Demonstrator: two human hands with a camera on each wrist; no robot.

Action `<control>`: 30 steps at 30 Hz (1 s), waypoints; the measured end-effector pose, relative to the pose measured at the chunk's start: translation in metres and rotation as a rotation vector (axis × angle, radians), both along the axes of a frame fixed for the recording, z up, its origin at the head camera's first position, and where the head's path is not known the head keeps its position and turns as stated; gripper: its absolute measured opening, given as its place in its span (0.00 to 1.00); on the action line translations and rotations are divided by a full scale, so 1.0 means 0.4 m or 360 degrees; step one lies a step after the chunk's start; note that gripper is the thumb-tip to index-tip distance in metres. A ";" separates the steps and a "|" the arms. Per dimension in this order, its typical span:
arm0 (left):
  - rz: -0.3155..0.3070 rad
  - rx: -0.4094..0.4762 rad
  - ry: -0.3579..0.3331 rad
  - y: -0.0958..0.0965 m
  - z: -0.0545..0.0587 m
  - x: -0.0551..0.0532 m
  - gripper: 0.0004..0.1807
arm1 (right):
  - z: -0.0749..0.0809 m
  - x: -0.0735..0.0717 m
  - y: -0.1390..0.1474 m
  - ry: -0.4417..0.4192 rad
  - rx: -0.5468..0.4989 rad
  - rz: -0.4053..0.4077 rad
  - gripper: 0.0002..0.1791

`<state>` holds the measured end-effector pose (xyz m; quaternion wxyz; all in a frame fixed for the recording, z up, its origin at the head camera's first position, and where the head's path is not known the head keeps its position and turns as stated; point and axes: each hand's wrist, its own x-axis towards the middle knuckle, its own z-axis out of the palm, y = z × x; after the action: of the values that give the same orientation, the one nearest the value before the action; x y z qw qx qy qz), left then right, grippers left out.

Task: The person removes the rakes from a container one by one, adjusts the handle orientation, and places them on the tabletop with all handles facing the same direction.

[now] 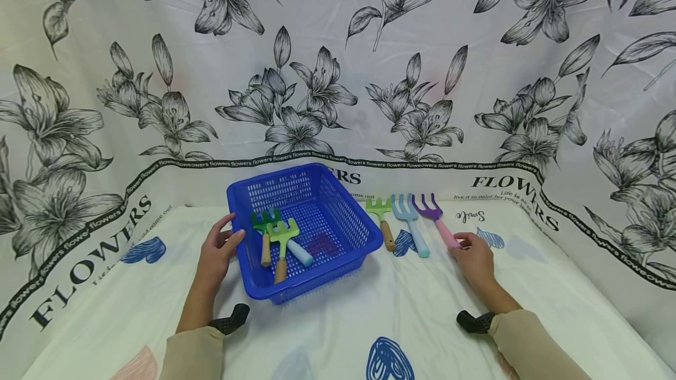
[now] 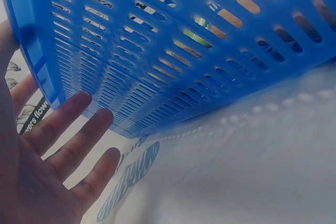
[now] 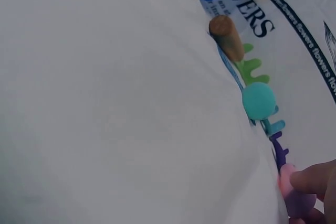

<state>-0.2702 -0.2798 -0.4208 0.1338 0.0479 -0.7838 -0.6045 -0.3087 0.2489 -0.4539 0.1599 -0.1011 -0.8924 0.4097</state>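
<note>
My left hand [image 1: 217, 245] grips the left rim of a blue plastic basket [image 1: 327, 275], thumb over the edge. In the left wrist view its other fingers [image 2: 68, 150] spread along the outside of the slotted wall. Inside lie a dark green hand fork [image 1: 266, 245] with a wooden handle, a light green fork [image 1: 284, 242] across it, and a light blue handle [image 1: 299, 253] partly hidden beneath. To the right, my right hand [image 1: 475, 257] pinches the pink handle of a purple-tined hand fork [image 1: 434, 211], whose tines point away from me.
Between basket and right hand lie a light green fork [image 1: 385, 228] with a wooden handle and a light blue fork [image 1: 414, 230], side by side on the white patterned cloth [image 1: 327, 333]. A flower-printed curtain [image 1: 369, 116] rises behind them.
</note>
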 end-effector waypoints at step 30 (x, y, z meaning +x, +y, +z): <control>0.0011 -0.0007 0.0003 0.002 0.000 0.001 0.37 | 0.046 0.002 -0.013 0.0088 -0.0037 -0.0024 0.21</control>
<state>-0.2697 -0.2791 -0.4207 0.1369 0.0497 -0.7848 -0.6024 -0.3079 0.2436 -0.4354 0.1863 -0.0984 -0.8820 0.4215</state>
